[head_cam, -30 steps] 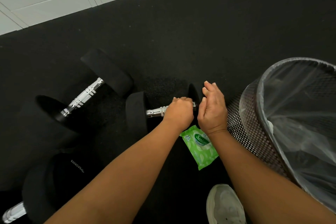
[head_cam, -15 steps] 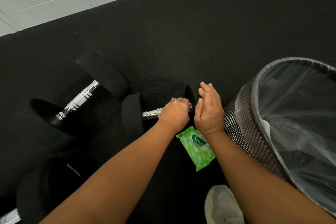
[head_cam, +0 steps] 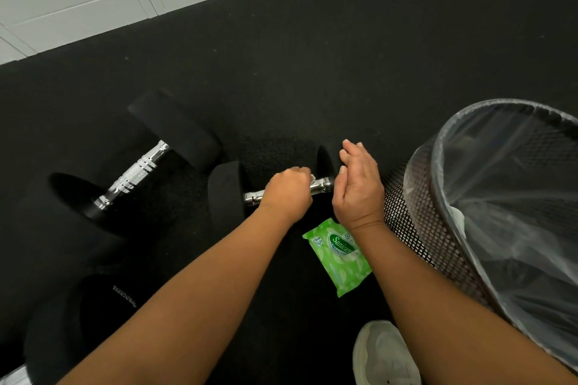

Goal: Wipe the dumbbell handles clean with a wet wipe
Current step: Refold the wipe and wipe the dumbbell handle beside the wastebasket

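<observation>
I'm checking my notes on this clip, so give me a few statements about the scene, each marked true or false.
1. The left hand grips a dumbbell handle. True.
2. The right hand holds the green wipes pack. False: the pack lies on the floor, and that hand is open.
3. The mesh bin has a clear liner. True.
4. The other dumbbell lies inside the bin. False: it lies on the floor, to the left.

The green wipes pack (head_cam: 339, 259) reads "Sanicare" and "15".
</observation>
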Available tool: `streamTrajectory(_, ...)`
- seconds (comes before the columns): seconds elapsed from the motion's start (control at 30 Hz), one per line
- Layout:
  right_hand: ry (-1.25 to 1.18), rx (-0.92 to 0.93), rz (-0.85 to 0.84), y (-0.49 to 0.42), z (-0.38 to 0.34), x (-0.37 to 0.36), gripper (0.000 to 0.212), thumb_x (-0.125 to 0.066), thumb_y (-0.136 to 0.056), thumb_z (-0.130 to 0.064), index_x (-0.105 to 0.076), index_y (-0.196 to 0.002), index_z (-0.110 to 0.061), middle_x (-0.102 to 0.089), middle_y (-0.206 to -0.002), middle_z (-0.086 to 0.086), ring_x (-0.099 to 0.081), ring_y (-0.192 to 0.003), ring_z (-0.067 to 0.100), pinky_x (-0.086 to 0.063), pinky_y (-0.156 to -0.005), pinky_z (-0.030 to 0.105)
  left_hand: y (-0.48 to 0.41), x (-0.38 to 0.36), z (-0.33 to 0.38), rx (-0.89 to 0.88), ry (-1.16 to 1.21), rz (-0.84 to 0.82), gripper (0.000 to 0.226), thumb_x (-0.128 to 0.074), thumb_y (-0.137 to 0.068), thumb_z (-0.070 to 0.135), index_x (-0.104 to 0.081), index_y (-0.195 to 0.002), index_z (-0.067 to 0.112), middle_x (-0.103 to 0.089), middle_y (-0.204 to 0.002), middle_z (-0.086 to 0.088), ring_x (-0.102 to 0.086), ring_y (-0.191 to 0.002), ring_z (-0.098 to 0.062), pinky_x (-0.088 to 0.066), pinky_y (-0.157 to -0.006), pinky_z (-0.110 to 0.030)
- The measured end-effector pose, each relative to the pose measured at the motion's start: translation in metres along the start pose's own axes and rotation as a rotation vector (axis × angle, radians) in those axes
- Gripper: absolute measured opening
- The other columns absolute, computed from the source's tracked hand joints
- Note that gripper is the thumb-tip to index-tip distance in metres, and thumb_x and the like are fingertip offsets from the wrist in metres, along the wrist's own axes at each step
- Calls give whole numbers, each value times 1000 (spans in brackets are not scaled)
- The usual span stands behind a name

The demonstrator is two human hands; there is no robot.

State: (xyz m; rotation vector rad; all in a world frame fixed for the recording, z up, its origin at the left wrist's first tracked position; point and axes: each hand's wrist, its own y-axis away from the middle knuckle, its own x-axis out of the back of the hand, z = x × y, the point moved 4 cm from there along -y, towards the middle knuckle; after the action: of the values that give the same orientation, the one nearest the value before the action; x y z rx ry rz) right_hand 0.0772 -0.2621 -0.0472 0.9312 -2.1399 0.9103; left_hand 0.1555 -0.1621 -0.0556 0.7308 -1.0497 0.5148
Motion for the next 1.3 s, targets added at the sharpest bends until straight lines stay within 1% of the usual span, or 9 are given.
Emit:
streamTrajectory(0.1, 1, 4, 3, 2, -1, 1, 35, -37, -93, -14, -58, -114, 4, -57, -130, 14, -46, -128, 33, -38, -107, 38, 13, -5, -1, -119, 49, 51, 31, -49, -88, 6, -56, -118, 8, -59, -120, -9, -57, -108, -28, -43, -90, -33)
streamTrajectory(0.2, 1, 2, -5, 4, -1, 2, 35, -37, -93, -14, -58, -114, 4, -56, -130, 13, -45, -129, 33, -38, -108, 37, 23, -8, -8, -199, 62, 103, 44, -50, -86, 0, -52, -129, 6, -55, -132, -10, -52, -121, -26, -32, -109, -32)
streamTrajectory(0.37, 5, -25, -28, -2, -1, 0, 36, -36, -92, -15, -59, -114, 3, -57, -130, 13, -46, -128, 34, -38, -107, 40, 6, 0, 9, -21, 24, 37, 20, -49, -89, 10, -57, -107, 8, -62, -110, -10, -59, -99, -29, -43, -79, -34)
streamTrajectory(0.47, 11, -37, -35, -6, -2, -1, 36, -36, -92, -16, -59, -112, 2, -57, -129, 13, -47, -127, 34, -38, -106, 40, 4, -1, 22, -90, 30, 34, 24, -48, -88, 6, -56, -110, 6, -60, -115, -12, -57, -106, -30, -40, -92, -34)
streamTrajectory(0.6, 9, -40, -45, -6, -1, 0, 37, -35, -92, -17, -59, -112, 2, -57, -129, 13, -47, -127, 34, -35, -108, 35, 20, -7, 15, -242, 19, 35, 51, -50, -88, 4, -41, -138, 2, -40, -146, -15, -35, -137, -28, -18, -115, -34)
streamTrajectory(0.7, 10, -68, -84, -6, -1, 0, 39, -33, -93, -19, -58, -115, 1, -55, -132, 10, -44, -130, 31, -33, -109, 32, 24, -6, 0, -228, -39, 36, 50, -47, -90, 6, -40, -139, 5, -40, -146, -13, -36, -136, -25, -16, -116, -32)
streamTrajectory(0.87, 13, -110, -100, -12, -3, -1, 43, -31, -92, -23, -57, -118, -1, -57, -130, 9, -45, -130, 30, -34, -109, 34, 13, 5, 6, -62, -33, 33, 29, -49, -88, 8, -56, -116, 8, -59, -119, -8, -58, -107, -28, -40, -96, -32)
streamTrajectory(1.1, 19, -125, -121, -19, -3, -3, 44, -30, -93, -25, -59, -116, -1, -57, -131, 8, -46, -128, 29, -37, -108, 36, 21, -4, 17, -274, -69, 14, 59, -43, -91, 6, -24, -147, 3, -24, -155, -13, -18, -144, -26, -8, -117, -34)
streamTrajectory(1.3, 12, -124, -118, -16, -3, -3, 44, -30, -93, -25, -59, -117, -2, -56, -132, 8, -46, -129, 28, -37, -108, 36, 21, 2, -6, -197, -78, 33, 55, -43, -92, 7, -31, -145, 9, -30, -153, -10, -26, -142, -21, -13, -116, -30)
